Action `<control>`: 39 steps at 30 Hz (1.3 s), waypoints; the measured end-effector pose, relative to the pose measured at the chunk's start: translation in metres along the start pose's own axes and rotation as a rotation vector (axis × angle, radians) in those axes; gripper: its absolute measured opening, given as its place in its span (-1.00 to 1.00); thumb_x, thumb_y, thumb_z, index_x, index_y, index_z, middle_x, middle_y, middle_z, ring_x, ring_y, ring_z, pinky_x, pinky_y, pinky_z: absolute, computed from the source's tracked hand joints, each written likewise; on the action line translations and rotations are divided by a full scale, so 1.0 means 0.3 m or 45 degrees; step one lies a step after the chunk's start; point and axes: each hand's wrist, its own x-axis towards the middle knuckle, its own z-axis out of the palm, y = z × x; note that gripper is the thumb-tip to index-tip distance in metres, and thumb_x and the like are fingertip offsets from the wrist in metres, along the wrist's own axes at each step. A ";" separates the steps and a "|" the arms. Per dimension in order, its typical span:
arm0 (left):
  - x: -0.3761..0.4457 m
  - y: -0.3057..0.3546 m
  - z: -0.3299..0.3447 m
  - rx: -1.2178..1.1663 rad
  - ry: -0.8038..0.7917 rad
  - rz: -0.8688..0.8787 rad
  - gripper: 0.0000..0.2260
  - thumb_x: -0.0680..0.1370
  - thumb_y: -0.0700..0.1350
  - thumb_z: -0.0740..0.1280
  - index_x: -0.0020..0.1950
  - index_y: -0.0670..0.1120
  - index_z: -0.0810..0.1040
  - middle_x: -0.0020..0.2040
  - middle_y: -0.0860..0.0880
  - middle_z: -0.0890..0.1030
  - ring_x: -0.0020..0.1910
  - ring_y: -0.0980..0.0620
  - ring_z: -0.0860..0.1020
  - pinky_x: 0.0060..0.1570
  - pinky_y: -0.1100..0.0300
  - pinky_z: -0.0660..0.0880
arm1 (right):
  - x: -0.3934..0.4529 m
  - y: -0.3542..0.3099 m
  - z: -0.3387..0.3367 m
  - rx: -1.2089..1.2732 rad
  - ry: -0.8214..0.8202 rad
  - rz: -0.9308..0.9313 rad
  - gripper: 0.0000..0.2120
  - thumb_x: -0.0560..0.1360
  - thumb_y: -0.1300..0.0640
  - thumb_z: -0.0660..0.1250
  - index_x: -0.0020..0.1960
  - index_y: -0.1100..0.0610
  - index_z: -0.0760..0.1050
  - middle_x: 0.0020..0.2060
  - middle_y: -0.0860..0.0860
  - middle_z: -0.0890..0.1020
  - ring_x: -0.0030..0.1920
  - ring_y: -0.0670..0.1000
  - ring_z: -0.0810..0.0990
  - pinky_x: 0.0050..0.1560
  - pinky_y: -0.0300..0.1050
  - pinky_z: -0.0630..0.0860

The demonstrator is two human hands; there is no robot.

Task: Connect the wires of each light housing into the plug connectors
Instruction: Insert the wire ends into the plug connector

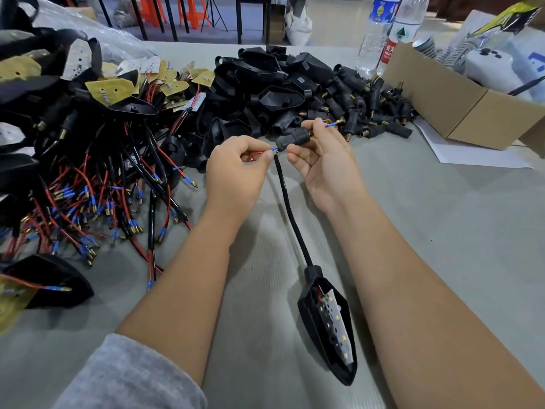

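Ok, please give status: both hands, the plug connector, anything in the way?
Left hand pinches red wire at plug connector. Right hand holds the connector. Light housing lies on table. Nothing blocks.

The left hand (236,166) hides most of the thin red wire (256,154) it pinches. The right hand (321,160) covers part of the black ribbed plug connector (292,140). The brown cardboard box (460,113) is cut off at the right edge.

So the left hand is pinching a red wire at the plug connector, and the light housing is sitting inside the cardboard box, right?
Not quite. The head view shows the left hand pinching the red wire at the plug connector, but the light housing lies on the table, not in the cardboard box.
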 end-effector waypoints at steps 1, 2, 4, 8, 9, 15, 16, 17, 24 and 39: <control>0.000 -0.001 0.000 0.002 -0.001 0.003 -0.92 0.53 -0.17 0.41 -0.11 0.02 0.63 -0.21 0.12 0.58 -0.26 0.27 0.50 -0.18 0.45 0.38 | 0.000 0.001 0.002 0.000 0.000 0.004 -0.79 0.66 0.13 0.19 -0.06 0.18 0.52 -0.22 0.13 0.55 -0.40 -0.04 0.63 -0.31 -0.20 0.60; 0.001 -0.002 0.000 0.001 -0.002 0.004 -0.92 0.53 -0.17 0.41 -0.10 0.00 0.63 -0.22 0.13 0.58 -0.26 0.28 0.50 -0.19 0.45 0.38 | 0.000 0.002 0.004 -0.001 0.003 0.007 -0.79 0.66 0.14 0.19 -0.06 0.18 0.52 -0.22 0.12 0.54 -0.40 -0.04 0.63 -0.31 -0.20 0.60; 0.000 -0.004 0.002 -0.008 -0.002 0.007 -0.93 0.53 -0.18 0.40 -0.10 -0.02 0.64 -0.24 0.14 0.57 -0.28 0.30 0.50 -0.21 0.47 0.37 | 0.002 0.003 0.006 0.001 0.006 0.013 -0.80 0.66 0.14 0.18 -0.06 0.19 0.51 -0.22 0.12 0.54 -0.40 -0.04 0.63 -0.31 -0.20 0.60; 0.008 -0.008 0.006 -0.054 0.007 -0.013 -0.93 0.53 -0.20 0.40 -0.11 -0.04 0.63 -0.29 0.15 0.57 -0.31 0.31 0.49 -0.24 0.46 0.37 | 0.006 0.004 0.009 0.009 0.009 0.020 -0.81 0.66 0.15 0.19 -0.05 0.20 0.50 -0.22 0.12 0.55 -0.38 -0.04 0.64 -0.32 -0.20 0.59; 0.011 -0.009 0.008 -0.063 0.008 -0.017 -0.92 0.53 -0.21 0.40 -0.12 -0.04 0.63 -0.29 0.15 0.57 -0.32 0.31 0.49 -0.24 0.46 0.37 | 0.007 0.004 0.009 0.009 0.007 0.020 -0.81 0.66 0.15 0.19 -0.05 0.20 0.51 -0.21 0.12 0.55 -0.38 -0.03 0.64 -0.32 -0.20 0.59; 0.022 -0.029 0.011 -0.072 0.020 -0.044 -0.86 0.52 -0.19 0.41 -0.16 0.05 0.60 -0.29 0.15 0.58 -0.31 0.27 0.50 -0.20 0.37 0.44 | 0.018 0.009 0.015 0.013 0.012 0.032 -0.81 0.66 0.15 0.20 -0.05 0.21 0.51 -0.21 0.12 0.54 -0.39 -0.03 0.64 -0.34 -0.20 0.59; 0.023 -0.031 0.011 -0.073 0.024 -0.048 -0.86 0.52 -0.19 0.41 -0.16 0.06 0.60 -0.29 0.15 0.58 -0.31 0.27 0.50 -0.19 0.36 0.45 | 0.021 0.010 0.016 0.010 0.015 0.034 -0.81 0.66 0.15 0.20 -0.06 0.20 0.51 -0.22 0.12 0.54 -0.39 -0.03 0.64 -0.34 -0.21 0.59; 0.024 -0.030 0.012 -0.073 0.027 -0.053 -0.86 0.52 -0.19 0.41 -0.16 0.05 0.60 -0.29 0.15 0.58 -0.31 0.27 0.50 -0.19 0.35 0.45 | 0.023 0.010 0.017 0.008 0.018 0.036 -0.81 0.66 0.15 0.20 -0.06 0.20 0.51 -0.22 0.12 0.55 -0.39 -0.03 0.64 -0.34 -0.21 0.58; 0.026 -0.020 0.013 -0.076 -0.001 -0.093 -0.91 0.53 -0.20 0.40 -0.13 -0.02 0.61 -0.29 0.15 0.56 -0.34 0.32 0.48 -0.24 0.46 0.40 | 0.025 0.013 0.014 -0.002 0.027 0.041 -0.79 0.66 0.15 0.20 -0.09 0.19 0.52 -0.20 0.12 0.55 -0.39 -0.04 0.64 -0.34 -0.20 0.58; 0.023 -0.015 0.012 -0.084 -0.042 -0.129 -0.88 0.54 -0.18 0.39 -0.15 0.03 0.59 -0.27 0.15 0.57 -0.32 0.33 0.49 -0.21 0.45 0.43 | 0.021 0.012 0.009 -0.011 0.038 0.045 -0.80 0.65 0.15 0.20 -0.07 0.19 0.52 -0.21 0.12 0.55 -0.40 -0.04 0.62 -0.34 -0.21 0.58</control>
